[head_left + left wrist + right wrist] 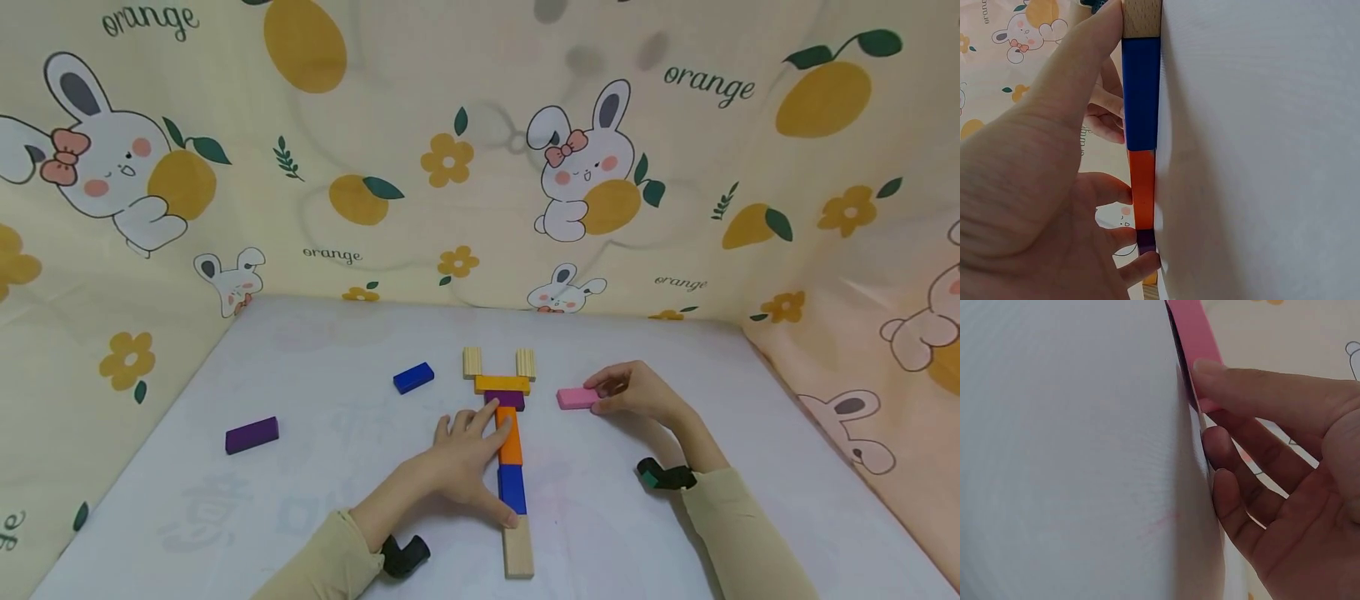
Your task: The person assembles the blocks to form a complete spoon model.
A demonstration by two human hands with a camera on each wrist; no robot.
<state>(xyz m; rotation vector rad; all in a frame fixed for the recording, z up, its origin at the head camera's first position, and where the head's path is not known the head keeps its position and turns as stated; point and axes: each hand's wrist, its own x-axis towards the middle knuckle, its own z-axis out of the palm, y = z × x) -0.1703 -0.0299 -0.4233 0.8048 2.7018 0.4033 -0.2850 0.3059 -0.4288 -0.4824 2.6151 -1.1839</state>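
Note:
A line of blocks runs away from me: a plain wooden block (518,552) nearest, then a blue block (513,490), an orange block (512,442), a purple block (512,401) set crosswise and a yellow block (502,384) across the far end. My left hand (461,467) lies spread along the line's left side, thumb at the joint of the wooden and blue blocks, fingertips by the orange and purple ones. To the right, my right hand (647,393) pinches the right end of a pink block (574,399) between thumb and fingers, low at the tabletop in the right wrist view.
Two pale wooden blocks stand beyond the yellow block, one left (472,362) and one right (526,364). A loose blue block (414,378) and a loose purple block (252,435) lie on the white tabletop (315,350) to the left. Patterned cloth (495,233) encloses the table behind and at both sides.

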